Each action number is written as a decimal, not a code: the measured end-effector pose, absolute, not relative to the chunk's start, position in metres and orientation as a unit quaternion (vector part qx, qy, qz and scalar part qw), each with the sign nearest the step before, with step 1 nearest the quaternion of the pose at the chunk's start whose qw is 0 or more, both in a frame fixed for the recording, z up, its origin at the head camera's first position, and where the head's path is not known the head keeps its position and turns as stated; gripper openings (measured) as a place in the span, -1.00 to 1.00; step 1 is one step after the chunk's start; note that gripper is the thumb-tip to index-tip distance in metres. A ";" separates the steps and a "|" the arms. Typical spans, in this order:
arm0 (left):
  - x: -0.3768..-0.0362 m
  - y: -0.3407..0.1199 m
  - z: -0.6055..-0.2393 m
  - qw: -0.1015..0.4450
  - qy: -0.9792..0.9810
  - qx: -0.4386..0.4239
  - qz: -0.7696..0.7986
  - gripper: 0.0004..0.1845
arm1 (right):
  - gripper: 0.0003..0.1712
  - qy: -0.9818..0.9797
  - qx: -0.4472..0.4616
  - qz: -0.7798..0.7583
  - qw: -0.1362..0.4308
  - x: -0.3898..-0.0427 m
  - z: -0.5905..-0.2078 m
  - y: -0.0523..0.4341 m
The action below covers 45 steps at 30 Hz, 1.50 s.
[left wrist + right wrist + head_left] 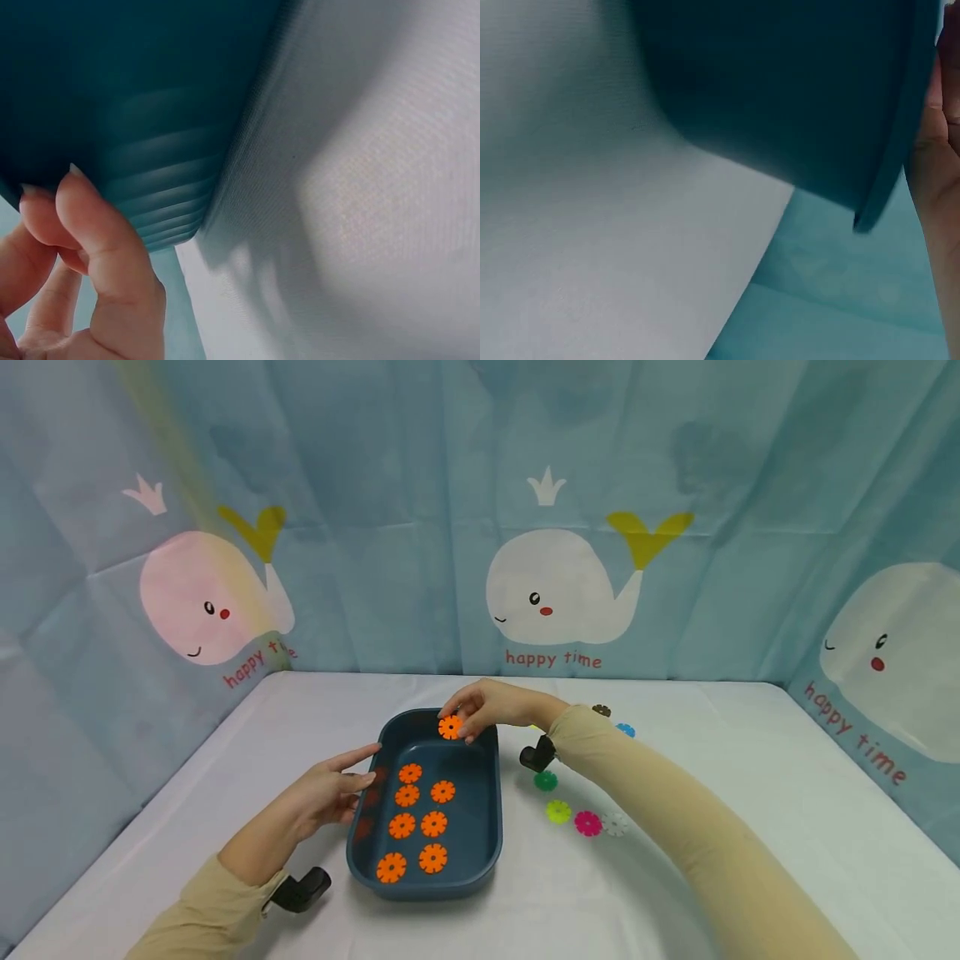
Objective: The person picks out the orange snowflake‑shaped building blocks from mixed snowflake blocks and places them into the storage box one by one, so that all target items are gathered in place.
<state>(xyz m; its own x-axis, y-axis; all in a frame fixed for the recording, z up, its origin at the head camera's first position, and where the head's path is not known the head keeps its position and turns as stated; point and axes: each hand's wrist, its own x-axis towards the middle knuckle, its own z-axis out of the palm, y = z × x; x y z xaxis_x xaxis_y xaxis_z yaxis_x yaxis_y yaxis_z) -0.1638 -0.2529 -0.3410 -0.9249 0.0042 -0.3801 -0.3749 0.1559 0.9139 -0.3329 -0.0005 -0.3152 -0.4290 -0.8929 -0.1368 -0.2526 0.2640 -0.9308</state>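
Note:
My right hand (486, 703) is over the far end of a dark blue rectangular tray (480, 827), pinching an orange notched disc (451, 727) between thumb and fingers. Inside the tray lie several more orange notched discs (433, 858), spread flat over its floor. At the tray's left rim, my left hand (327, 789) holds the side, with fingertips (82, 199) against the outer wall in the left wrist view. The right wrist view shows the tray's outer side (780, 97) and part of the right hand (937, 165) at the rim; the disc is hidden there.
Right of the tray, loose notched discs lie on the white table (750, 760): green (546, 781), yellow-green (558, 812), pink (588, 823), clear (616, 824), blue (626, 730) and brown (602, 711). The right forearm passes over that area. A whale-print curtain (390, 527) hangs behind.

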 end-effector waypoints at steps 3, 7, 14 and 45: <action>-0.166 -0.252 -0.340 0.147 0.749 -0.124 0.633 -0.36 | -0.55 0.723 -0.408 -0.427 0.358 -0.333 -0.316 -0.007; -0.167 -0.250 -0.341 0.143 0.753 -0.129 0.629 -0.37 | -0.56 0.739 -0.415 -0.384 0.367 -0.335 -0.319 -0.013; -0.167 -0.249 -0.340 0.143 0.748 -0.128 0.635 -0.37 | -0.59 0.765 -0.433 -0.308 0.364 -0.336 -0.320 -0.025; -0.165 -0.252 -0.340 0.140 0.742 -0.136 0.641 -0.38 | -0.54 0.811 -0.440 -0.165 0.349 -0.332 -0.327 -0.048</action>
